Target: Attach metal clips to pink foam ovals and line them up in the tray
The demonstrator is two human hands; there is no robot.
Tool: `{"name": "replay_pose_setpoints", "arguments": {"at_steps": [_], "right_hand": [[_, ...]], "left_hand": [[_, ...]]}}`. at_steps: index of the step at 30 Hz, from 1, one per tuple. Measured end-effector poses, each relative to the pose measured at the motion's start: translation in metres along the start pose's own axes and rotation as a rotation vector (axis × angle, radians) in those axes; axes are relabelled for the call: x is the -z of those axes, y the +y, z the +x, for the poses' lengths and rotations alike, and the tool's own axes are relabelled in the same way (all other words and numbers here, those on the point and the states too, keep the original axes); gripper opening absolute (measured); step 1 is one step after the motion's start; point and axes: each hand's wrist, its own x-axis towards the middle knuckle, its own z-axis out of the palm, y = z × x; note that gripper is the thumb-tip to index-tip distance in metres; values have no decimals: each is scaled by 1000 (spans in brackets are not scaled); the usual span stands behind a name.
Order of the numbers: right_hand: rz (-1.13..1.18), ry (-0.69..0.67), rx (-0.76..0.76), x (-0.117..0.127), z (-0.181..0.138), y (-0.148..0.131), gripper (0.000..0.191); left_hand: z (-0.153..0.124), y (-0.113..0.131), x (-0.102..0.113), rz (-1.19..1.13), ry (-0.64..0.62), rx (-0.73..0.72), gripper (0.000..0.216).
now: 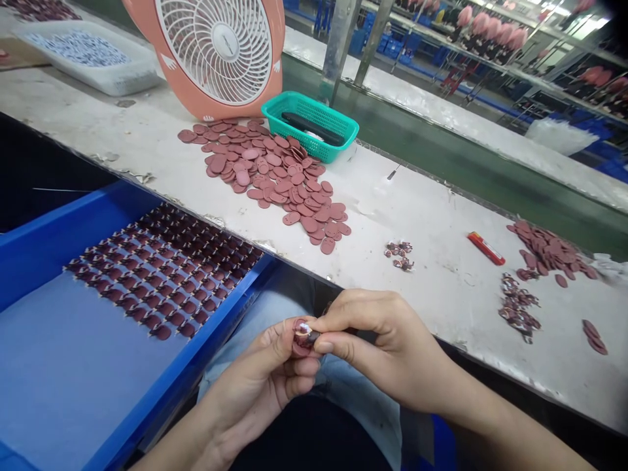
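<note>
Just above my lap, my left hand (265,386) and my right hand (387,347) both pinch a small mauve oval piece (304,337) with a shiny bead-like centre. Their fingers hide most of it. Left of my hands, a blue tray (147,222) holds several neat rows of similar pieces. A loose heap of flat mauve ovals (265,173) lies on the white workbench (432,281) beyond my hands. A small cluster of finished-looking pieces (399,255) sits on the bench to the right, out of reach of my fingers at this moment.
A peach-coloured fan (216,52), a teal basket (309,124), and a white tray (86,59) stand along the bench's far side. On the right lie a red lighter (485,248) and more mauve pieces (549,252). Racks and blue crates stand beyond.
</note>
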Motion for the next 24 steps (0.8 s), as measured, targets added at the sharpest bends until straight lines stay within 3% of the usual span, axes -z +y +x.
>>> {"name": "replay_pose_setpoints", "arguments": {"at_steps": [16,20,24], "right_hand": [[-37,-4,-3,-1,4,1,9],[-77,-45,-27,1,3,-1,15],[-100,7,53,2,1,1,34]], "left_hand": [[1,3,0,34,36,-25,28],[2,5,3,77,-2,-26,29],[1,5,6,95,-35,-47,33]]}}
